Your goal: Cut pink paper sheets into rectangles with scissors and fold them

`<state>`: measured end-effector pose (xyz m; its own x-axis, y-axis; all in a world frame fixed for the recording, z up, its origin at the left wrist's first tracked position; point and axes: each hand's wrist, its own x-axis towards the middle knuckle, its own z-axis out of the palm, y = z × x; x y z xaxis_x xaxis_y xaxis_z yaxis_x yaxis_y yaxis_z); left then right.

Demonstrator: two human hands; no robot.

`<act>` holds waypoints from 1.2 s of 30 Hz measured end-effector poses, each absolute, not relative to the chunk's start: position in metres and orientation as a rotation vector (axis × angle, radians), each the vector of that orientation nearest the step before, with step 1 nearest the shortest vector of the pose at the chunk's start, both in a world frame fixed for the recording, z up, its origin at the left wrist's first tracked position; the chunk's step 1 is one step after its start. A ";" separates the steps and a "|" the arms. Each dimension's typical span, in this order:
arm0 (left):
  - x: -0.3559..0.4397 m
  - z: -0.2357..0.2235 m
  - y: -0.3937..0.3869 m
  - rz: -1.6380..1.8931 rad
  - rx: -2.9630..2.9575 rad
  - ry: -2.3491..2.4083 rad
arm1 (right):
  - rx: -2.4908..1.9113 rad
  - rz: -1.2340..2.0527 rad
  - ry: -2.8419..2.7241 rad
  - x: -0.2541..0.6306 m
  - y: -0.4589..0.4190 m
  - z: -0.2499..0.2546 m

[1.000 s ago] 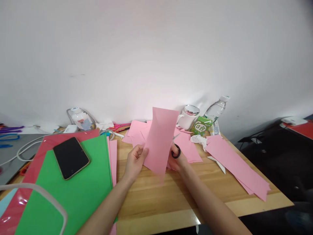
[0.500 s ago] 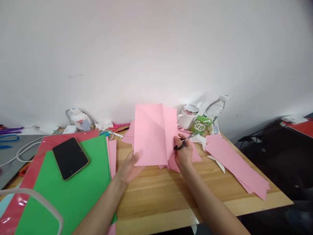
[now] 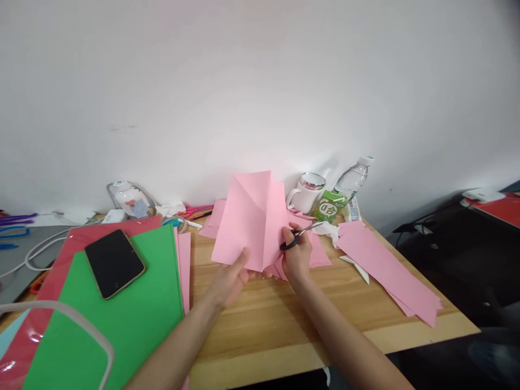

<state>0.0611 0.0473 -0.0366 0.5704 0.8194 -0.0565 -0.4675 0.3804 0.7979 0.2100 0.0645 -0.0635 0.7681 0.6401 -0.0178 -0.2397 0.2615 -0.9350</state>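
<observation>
A creased sheet of pink paper (image 3: 246, 216) is held up over the table, a vertical fold running down its right part. My left hand (image 3: 233, 279) grips its lower edge, thumb in front and fingers behind. My right hand (image 3: 298, 257) is closed round black-handled scissors (image 3: 293, 240), whose metal blades point right, away from the sheet. The right hand is at the sheet's right edge; whether its fingers also pinch the paper, I cannot tell. Beneath and behind lie more pink paper pieces (image 3: 320, 252).
Pink strips (image 3: 388, 271) lie at the right of the wooden table (image 3: 260, 346). A white mug (image 3: 307, 193), a green box (image 3: 330, 207) and a water bottle (image 3: 353, 179) stand by the wall. On the left, a phone (image 3: 114, 264) rests on green sheets (image 3: 122, 330).
My left hand has slid from the sheet's lower left corner toward the middle of its bottom edge. The sheet now tilts, its lower end swung left. The scissors stay in my right hand.
</observation>
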 end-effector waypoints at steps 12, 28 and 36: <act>0.050 0.004 0.079 1.253 0.466 0.513 | -1.165 0.604 -0.957 0.198 0.045 -0.030; 0.051 -0.015 0.072 1.054 0.450 0.524 | -1.166 0.462 -0.842 0.206 0.060 -0.045; 0.047 -0.010 0.081 1.258 0.250 0.597 | -1.245 0.631 -1.093 0.212 0.054 -0.043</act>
